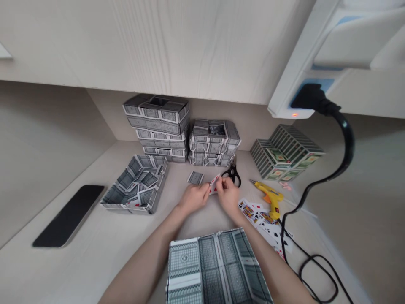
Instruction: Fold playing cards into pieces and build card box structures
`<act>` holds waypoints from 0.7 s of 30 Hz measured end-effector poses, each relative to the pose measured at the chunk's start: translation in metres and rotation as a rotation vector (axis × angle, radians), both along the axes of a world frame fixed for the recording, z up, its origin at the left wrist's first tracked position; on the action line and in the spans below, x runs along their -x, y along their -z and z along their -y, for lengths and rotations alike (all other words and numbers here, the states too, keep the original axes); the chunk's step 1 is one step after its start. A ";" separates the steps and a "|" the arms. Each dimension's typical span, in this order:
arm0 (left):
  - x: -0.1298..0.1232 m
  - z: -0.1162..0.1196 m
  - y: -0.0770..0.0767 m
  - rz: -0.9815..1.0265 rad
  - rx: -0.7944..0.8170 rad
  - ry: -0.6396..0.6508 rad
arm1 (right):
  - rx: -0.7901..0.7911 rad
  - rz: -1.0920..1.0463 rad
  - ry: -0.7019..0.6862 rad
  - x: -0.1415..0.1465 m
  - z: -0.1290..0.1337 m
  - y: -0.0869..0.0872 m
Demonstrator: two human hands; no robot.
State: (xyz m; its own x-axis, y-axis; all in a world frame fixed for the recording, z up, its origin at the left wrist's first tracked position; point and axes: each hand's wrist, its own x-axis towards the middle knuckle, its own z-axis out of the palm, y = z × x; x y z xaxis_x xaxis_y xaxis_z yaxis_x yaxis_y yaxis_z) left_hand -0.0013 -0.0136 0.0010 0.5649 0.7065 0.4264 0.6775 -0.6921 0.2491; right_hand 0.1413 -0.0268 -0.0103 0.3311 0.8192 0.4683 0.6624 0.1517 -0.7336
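Both hands meet at the middle of the table over a white playing card with red marks [214, 189]. My left hand [195, 197] pinches the card's left side, and my right hand [228, 194] has its fingers closed on the right side. Part of the card stands up between the fingertips, as if bent. A face-down card [195, 177] lies just beyond my left hand. Black scissors [233, 174] rest right behind my right hand. Close to the camera, between the forearms, is a large box covered in grey-patterned cards [213, 268].
An open card tray [158, 190] holds loose pieces, left of the hands; a phone [69, 215] lies farther left. Card boxes [167, 120] are stacked behind. At right are a yellow glue gun [272, 198], its cord, scattered cards [272, 232], green card packs [284, 152] and a power strip [297, 76].
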 end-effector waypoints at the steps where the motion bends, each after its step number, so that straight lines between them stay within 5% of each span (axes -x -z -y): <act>1: 0.000 0.000 0.000 -0.001 0.002 -0.008 | -0.002 -0.021 0.001 0.000 0.000 0.000; 6: -0.002 -0.002 0.004 0.060 0.058 -0.091 | -0.002 -0.154 -0.050 -0.003 -0.002 -0.003; 15: -0.001 -0.007 0.008 0.158 0.106 -0.227 | 0.118 -0.363 -0.344 -0.006 -0.011 0.007; 21: 0.000 -0.007 0.008 0.200 0.114 -0.207 | 0.093 -0.063 -0.276 -0.007 -0.010 0.006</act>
